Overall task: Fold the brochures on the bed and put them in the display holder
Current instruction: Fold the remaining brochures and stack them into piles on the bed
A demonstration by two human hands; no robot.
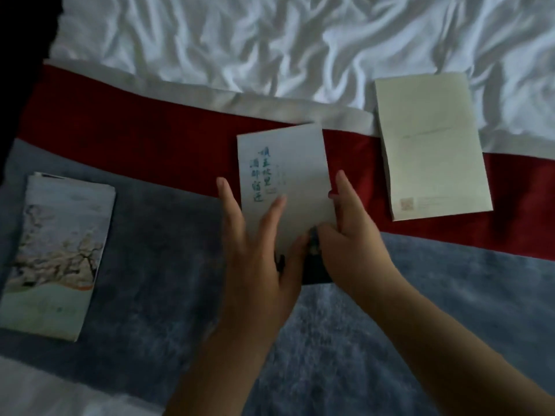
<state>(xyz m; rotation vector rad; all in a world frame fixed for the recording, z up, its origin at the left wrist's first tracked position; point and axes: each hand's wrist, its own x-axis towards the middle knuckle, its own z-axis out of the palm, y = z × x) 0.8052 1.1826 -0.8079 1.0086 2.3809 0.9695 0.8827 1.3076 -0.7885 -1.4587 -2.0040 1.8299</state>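
On my feed the job looks to be somewhere in its middle, with no brochure put away as far as I can see. Three lie on the bed (270,40). The illustrated brochure (60,256) sits far left on the grey blanket (156,250), already narrow and layered, so I judge it folded. The cream brochure (432,145) lies well apart at the right, across the red band (135,139) and the white sheet. It looks flat and closed, though I cannot tell whether it has had its fold. The middle brochure (285,175), pale with blue lettering, is the one in hand. It lies between the other two, straddling red band and blanket, and a dark panel (315,270) shows below its near edge, so I take this fold as unfinished. The display holder is nowhere in view, so all the placing is left to do. My left hand (258,250) lies flat on the sheet, its fingers (274,211) straight and spread, one along the left edge, pressing rather than gripping. My right hand (351,235) holds the lower right edge: its thumb rests on top near the bottom, the fingers (344,187) run along and partly curl round that edge, pinching the paper.
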